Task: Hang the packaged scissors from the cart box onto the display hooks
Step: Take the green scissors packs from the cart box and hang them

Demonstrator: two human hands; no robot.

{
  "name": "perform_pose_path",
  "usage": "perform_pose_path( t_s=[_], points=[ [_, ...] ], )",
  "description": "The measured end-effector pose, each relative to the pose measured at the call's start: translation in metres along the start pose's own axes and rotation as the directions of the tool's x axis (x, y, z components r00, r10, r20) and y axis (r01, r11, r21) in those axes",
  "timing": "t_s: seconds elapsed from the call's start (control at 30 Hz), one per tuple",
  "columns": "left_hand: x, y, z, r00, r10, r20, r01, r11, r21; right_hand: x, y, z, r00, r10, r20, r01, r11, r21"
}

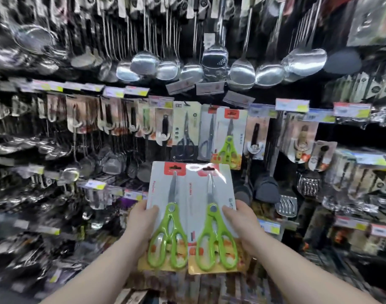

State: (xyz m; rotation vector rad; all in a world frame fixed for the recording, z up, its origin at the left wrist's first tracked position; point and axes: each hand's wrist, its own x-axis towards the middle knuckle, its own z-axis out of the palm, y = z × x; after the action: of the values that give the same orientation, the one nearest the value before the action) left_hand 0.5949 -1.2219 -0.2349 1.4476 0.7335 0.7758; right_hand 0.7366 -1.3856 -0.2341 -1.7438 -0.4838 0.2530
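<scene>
the left hand [141, 218] pinches one white-carded pack of green-handled scissors [165, 194], the right hand [242, 220] a second pack [218, 194], edges overlapping, so either could slip while hooking.

Head view, single frame.
- Left hand [141, 220]: bare, with smooth skin. The thumb and the back of the hand show; the other fingers are out of sight.
- Right hand [242, 220]: bare, likewise showing only the thumb side.
- Left forearm [95, 270] and right forearm [297, 273]: both bare from wrist to the lower frame edge, slender and smooth.
- Nail detail is too blurred to record.
</scene>
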Motion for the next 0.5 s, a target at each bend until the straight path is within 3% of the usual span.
perform_pose_path(
  t_s=[0.3, 0.5],
  points=[
    [0.067, 0.028, 0.025, 0.998, 0.054, -0.041, -0.053, 0.999, 0.013, 0.098, -0.027, -0.004, 0.998, -0.06, -0.009, 0.06, 0.998, 0.028],
    [0.134, 0.042, 0.074, 0.995, 0.096, -0.039, -0.097, 0.994, -0.048, 0.173, -0.045, -0.035, 0.988, -0.114, -0.101, 0.125, 0.985, 0.116]
  ],
)
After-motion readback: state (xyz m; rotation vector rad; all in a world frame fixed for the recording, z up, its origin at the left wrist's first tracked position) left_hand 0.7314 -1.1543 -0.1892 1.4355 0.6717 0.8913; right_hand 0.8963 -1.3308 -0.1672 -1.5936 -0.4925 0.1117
